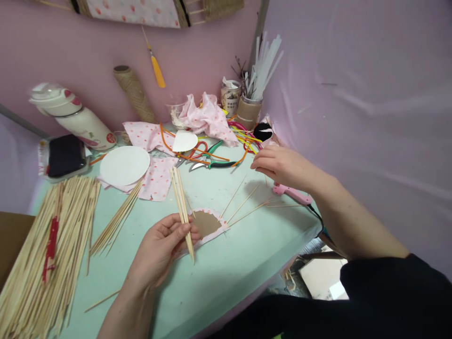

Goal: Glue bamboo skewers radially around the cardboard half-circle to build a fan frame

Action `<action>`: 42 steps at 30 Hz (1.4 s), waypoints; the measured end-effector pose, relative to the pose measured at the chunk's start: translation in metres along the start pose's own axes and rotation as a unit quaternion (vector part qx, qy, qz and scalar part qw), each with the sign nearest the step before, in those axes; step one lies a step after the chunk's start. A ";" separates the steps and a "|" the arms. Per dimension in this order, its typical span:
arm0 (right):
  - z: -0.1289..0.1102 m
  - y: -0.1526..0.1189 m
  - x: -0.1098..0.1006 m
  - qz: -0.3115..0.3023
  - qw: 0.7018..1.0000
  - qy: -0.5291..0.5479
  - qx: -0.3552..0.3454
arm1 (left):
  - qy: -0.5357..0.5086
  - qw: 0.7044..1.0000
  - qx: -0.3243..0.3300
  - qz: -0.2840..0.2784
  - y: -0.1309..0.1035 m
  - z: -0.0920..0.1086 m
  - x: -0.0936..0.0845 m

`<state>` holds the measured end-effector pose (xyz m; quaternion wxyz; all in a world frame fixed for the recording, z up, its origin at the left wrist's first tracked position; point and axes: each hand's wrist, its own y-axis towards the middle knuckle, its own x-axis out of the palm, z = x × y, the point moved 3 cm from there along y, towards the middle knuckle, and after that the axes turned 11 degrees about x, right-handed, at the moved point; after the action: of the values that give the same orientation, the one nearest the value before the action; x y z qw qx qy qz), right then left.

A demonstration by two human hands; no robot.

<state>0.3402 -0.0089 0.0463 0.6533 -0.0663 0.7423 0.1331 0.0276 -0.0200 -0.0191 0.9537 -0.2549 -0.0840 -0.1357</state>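
A small bundle of thin wooden sticks [182, 207] is pinched between the thumb and fingers of my left hand [167, 240]. Behind that hand lies a half-round brown piece [207, 223] with a pink dotted fabric edge; several thin sticks [243, 202] fan out from it to the right. My right hand [270, 162] is raised over the table near the coloured cords, its fingers bent downward and close together; whether its fingertips hold anything is too small to tell. Just below it rests a pink glue gun [292, 193].
Many loose sticks [52, 254] cover the table's left side, near a white disc [125, 165]. Green-handled pliers [215, 162], pink dotted cloth [208, 117], a bottle [79, 117], a twine roll [136, 94] and a jar of white sticks [250, 110] stand or lie behind.
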 end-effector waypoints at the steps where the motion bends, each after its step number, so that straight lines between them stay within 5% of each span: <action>1: -0.002 -0.001 0.002 -0.003 1.000 0.005 -0.004 | 0.001 1.000 0.001 -0.001 0.000 0.000 0.000; 6: -0.031 -0.002 0.012 0.023 0.995 0.089 -0.036 | 0.006 1.000 0.004 -0.022 0.001 -0.004 0.005; 14: -0.114 0.008 0.039 0.202 0.935 0.041 -0.290 | -0.021 0.991 -0.028 -0.126 -0.003 -0.012 0.014; 25: -0.116 0.006 0.040 0.287 0.879 0.003 -0.381 | -0.059 0.981 -0.056 -0.174 -0.009 -0.015 0.013; 30: -0.100 0.009 0.052 0.242 0.908 -0.028 -0.341 | -0.026 0.988 -0.040 -0.148 -0.005 -0.015 0.011; 36: -0.055 0.033 0.077 0.099 0.966 -0.113 -0.209 | 0.018 1.000 0.016 0.003 0.004 -0.006 -0.003; 42: -0.046 0.046 0.092 -0.020 0.954 -0.167 -0.249 | 0.025 0.998 0.040 0.035 0.005 0.000 -0.007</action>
<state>0.2716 0.0287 -0.0345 0.7333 -0.2183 0.5642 0.3102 0.0225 -0.0146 -0.0233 0.9691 -0.2156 -0.0565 -0.1052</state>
